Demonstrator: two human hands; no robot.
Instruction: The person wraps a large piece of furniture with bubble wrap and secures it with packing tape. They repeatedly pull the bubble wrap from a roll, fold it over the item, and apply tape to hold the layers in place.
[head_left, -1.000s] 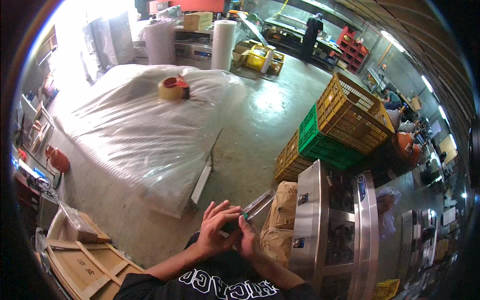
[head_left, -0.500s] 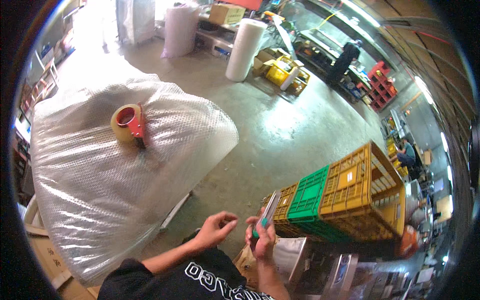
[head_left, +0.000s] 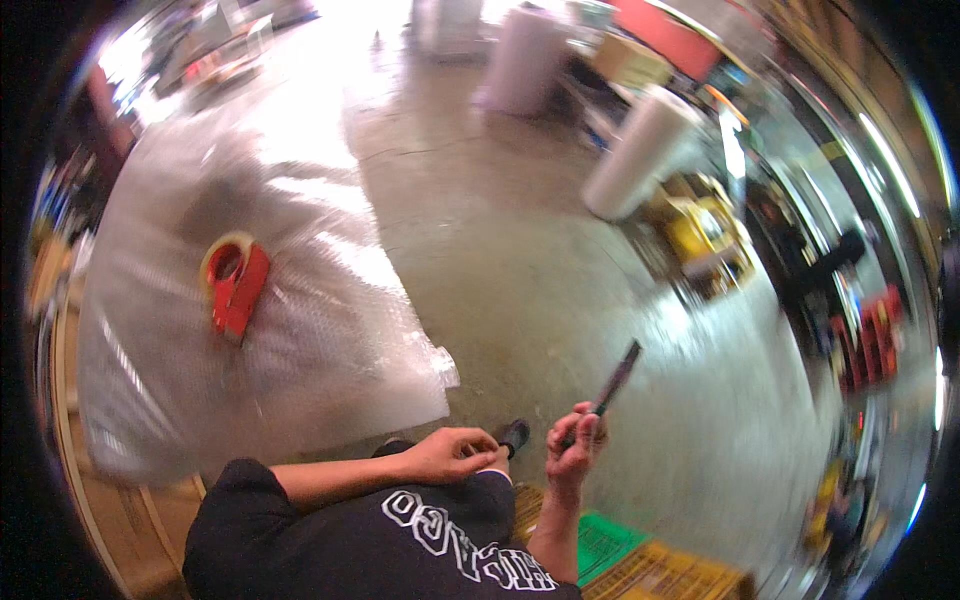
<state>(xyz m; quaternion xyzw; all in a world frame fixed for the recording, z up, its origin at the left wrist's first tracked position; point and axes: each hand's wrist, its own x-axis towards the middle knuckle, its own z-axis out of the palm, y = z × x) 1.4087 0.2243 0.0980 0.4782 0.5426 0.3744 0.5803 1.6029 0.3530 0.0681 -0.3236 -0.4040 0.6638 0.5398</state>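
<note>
The person wore a black short-sleeved shirt [head_left: 400,530] with large white outlined letters across the chest. Both forearms were bare, and one black shoe [head_left: 514,436] showed below.

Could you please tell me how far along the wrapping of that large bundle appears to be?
Done: the large bubble-wrapped bundle looks fully covered. The red tape dispenser rests on top, untouched. In hand: the right hand holds a slim dark knife-like tool upright; the left hand rests empty at the waist. Left: whether seams are taped cannot be told through blur.
</note>
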